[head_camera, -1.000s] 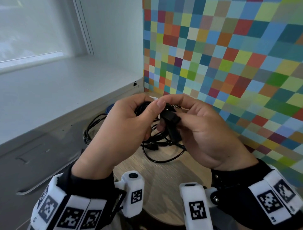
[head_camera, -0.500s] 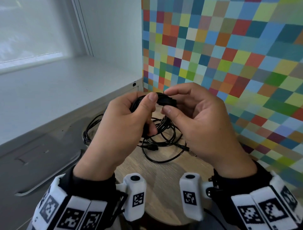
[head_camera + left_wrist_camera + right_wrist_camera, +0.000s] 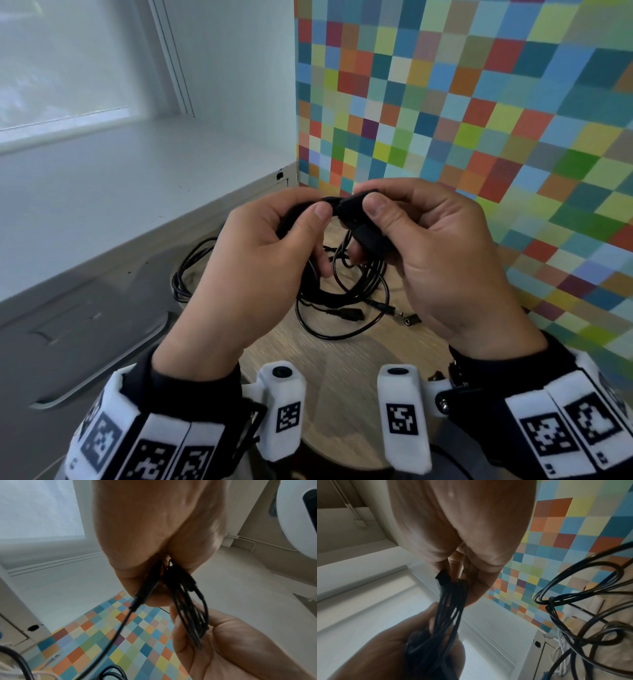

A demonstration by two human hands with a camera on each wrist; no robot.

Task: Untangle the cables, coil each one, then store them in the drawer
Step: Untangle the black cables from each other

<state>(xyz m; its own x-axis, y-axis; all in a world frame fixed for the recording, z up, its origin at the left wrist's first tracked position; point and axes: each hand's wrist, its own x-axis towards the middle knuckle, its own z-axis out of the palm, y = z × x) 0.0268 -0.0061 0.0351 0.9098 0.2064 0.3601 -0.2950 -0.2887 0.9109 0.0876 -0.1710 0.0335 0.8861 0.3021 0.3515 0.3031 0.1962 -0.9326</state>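
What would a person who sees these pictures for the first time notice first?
Probably the two hands in the middle: the left hand and right hand hold one coiled black cable between them above a wooden table. Loose black cables lie tangled beneath, and a multicoloured checkered wall fills the right side.

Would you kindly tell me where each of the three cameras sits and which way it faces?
Head: on the head, facing forward and down at the round wooden table; shows left hand, right hand and both wrist rigs.
Left wrist: under the left hand, looking along its palm at the coiled black cable bundle.
Right wrist: under the right hand, looking along its palm at that bundle; loose black cables beside.
Shared: all three see the bundle, both hands and the multicoloured checkered wall.
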